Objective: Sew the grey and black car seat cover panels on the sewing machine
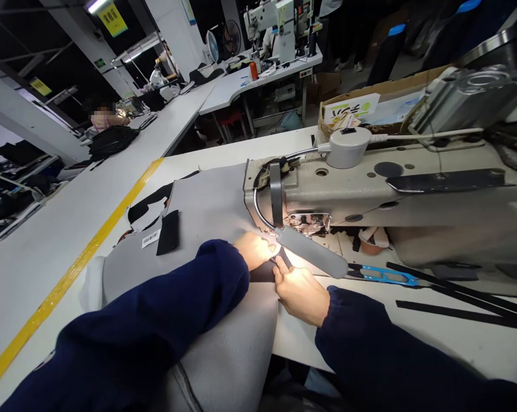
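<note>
A large grey fabric piece (211, 197) lies under the head of a sewing machine (267, 194) and drapes over the table's front edge. My left hand (256, 250) is closed on the fabric beside the needle area, its fingertips partly hidden. Close by, my right hand (301, 293) pinches a short black strip (285, 257) against the fabric with thumb and forefinger. A gooseneck lamp (314, 252) lights both hands and blocks part of the stitching spot. On the fabric to the left are a black patch (168, 233) and a white barcode label (150, 238).
Right of my hands lie a blue-handled tool (387, 276) and long black strips (456, 312). A small cup (373, 240) stands under the machine arm. Behind is a cardboard box (327, 117). Yellow tape (82, 260) crosses the table on the left. Another person (104, 117) sits farther back.
</note>
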A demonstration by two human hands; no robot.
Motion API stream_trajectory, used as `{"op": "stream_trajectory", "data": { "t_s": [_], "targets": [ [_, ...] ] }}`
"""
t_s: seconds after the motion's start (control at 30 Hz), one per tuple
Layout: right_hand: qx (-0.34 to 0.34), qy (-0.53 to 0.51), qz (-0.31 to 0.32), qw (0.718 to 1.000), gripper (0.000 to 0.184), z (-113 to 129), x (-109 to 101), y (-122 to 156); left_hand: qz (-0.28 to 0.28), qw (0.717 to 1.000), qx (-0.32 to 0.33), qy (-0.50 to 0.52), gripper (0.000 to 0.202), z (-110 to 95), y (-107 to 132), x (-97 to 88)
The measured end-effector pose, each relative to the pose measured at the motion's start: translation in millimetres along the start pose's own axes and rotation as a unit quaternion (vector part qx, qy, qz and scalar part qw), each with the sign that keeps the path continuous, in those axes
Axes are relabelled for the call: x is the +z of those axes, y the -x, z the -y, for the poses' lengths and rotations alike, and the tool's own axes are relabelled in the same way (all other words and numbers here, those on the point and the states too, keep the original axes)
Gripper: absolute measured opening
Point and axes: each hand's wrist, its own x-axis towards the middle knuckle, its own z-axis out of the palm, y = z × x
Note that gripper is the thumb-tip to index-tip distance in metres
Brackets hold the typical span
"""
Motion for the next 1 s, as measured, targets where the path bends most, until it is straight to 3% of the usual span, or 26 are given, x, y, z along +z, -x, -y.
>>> {"op": "stream_trajectory", "data": {
  "t_s": [0.07,0.27,0.43,0.6,0.7,0.83,1.0],
  "targets": [
    [0.0,0.007,-0.013,1.0,0.042,2,1,-1,0.006,1.0,0.002,-0.005,0.021,-2,0,0.4],
    [0.018,-0.02,0.0,1.0,0.043,3,-3,-9,0.113,0.993,-0.012,-0.024,0.023,-3,-4,-17.1],
    [0.026,-0.036,0.012,0.999,0.049,-2,2,-19,0.169,0.984,-0.045,-0.03,0.024,-7,0,-27.0],
    [0.025,0.007,-0.022,0.999,0.056,-4,12,-13,0.104,0.987,-0.085,-0.094,0.024,-2,34,-46.0],
    [0.02,0.033,-0.047,0.998,0.051,-1,15,-10,0.116,0.983,-0.093,-0.104,0.024,8,46,-53.8],
    [0.032,0.041,-0.079,0.996,0.041,2,17,-11,0.155,0.987,-0.037,-0.024,0.018,4,41,-48.2],
    [0.048,0.042,-0.088,0.994,0.034,5,20,-14,0.142,0.98,-0.137,0.016,0.019,-16,32,-44.0]
  ]
}}
